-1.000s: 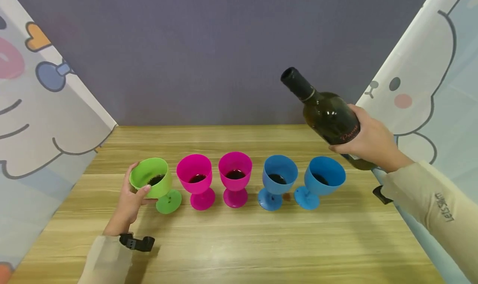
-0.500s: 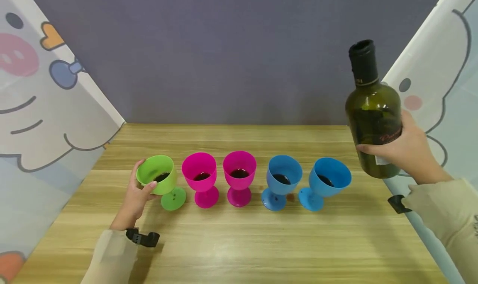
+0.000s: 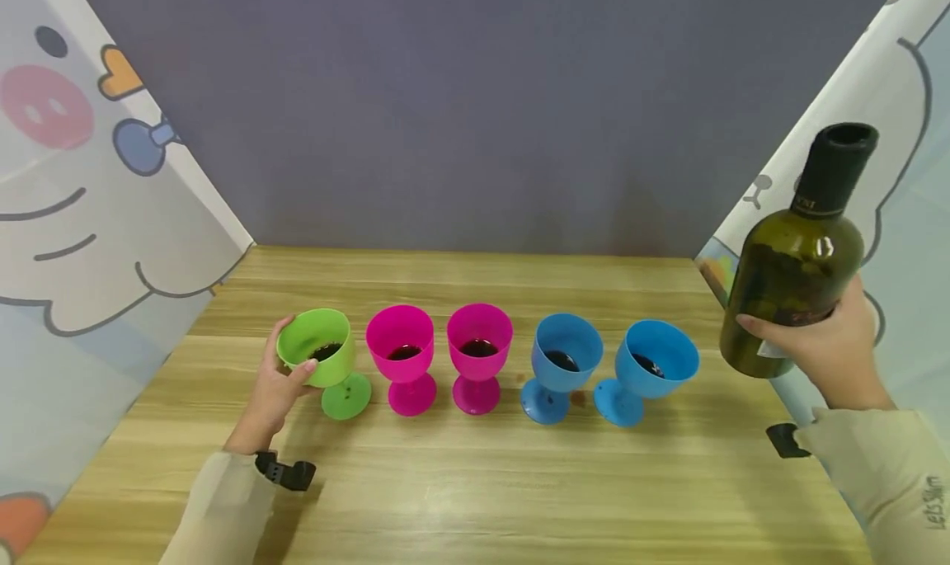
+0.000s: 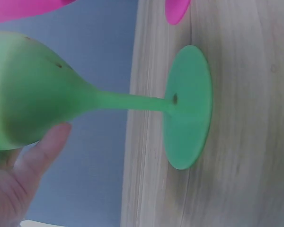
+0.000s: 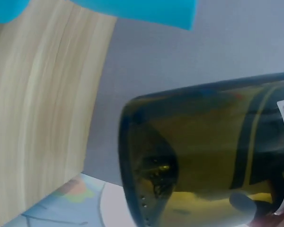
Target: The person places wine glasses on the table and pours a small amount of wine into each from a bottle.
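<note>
My left hand (image 3: 269, 398) grips the bowl of a green plastic goblet (image 3: 337, 370), thumb on the near side. The goblet's round foot (image 4: 188, 109) is on the table, and dark liquid lies in the bowl. In my right hand (image 3: 834, 352) is a dark green glass wine bottle (image 3: 797, 256), held in the air past the right end of the row. Its mouth points up, leaning slightly right, and its bottom (image 5: 132, 156) shows in the right wrist view. Fingers behind the bottle are hidden.
To the right of the green goblet stand two pink goblets (image 3: 412, 395) (image 3: 477, 393) and two blue goblets (image 3: 545, 402) (image 3: 619, 402), each with a little dark liquid. A small reddish stain (image 3: 578, 398) marks the wooden table (image 3: 475, 491). A grey wall (image 3: 475, 111) rises behind.
My right hand has carried the bottle rightward, and it has turned from tilting left to nearly upright. My left hand keeps its grip on the green goblet. The head view has shifted slightly.
</note>
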`<state>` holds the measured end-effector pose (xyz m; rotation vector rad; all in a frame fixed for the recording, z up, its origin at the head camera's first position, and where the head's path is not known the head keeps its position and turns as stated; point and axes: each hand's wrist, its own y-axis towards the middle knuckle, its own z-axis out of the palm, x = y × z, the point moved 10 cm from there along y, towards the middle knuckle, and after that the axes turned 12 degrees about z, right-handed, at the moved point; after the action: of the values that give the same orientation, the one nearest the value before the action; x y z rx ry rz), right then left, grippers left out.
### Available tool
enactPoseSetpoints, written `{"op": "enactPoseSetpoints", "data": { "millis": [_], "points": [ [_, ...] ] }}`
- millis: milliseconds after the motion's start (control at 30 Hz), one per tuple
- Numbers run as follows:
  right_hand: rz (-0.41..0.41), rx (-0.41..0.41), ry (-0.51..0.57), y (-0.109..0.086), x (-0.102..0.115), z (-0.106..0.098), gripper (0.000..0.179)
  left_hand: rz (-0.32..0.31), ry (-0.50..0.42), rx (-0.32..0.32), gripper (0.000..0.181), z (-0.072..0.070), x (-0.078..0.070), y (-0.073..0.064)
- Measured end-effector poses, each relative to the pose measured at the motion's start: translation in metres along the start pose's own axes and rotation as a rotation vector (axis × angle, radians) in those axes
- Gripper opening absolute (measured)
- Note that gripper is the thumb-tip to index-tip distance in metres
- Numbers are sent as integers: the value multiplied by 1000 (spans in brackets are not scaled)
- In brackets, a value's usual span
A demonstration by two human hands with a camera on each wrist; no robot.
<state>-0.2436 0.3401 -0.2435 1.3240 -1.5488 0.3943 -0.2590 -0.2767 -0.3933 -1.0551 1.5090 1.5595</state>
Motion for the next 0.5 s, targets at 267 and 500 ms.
{"op": "enactPoseSetpoints", "data": {
  "millis": [267, 500],
  "points": [
    [-60, -155, 281, -10, -15, -10, 88, 43, 10, -28, 69, 0, -4, 1],
    [-189, -260, 427, -20, -30, -10, 87, 34, 61, -42, 70, -2, -3, 0]
  ]
}}
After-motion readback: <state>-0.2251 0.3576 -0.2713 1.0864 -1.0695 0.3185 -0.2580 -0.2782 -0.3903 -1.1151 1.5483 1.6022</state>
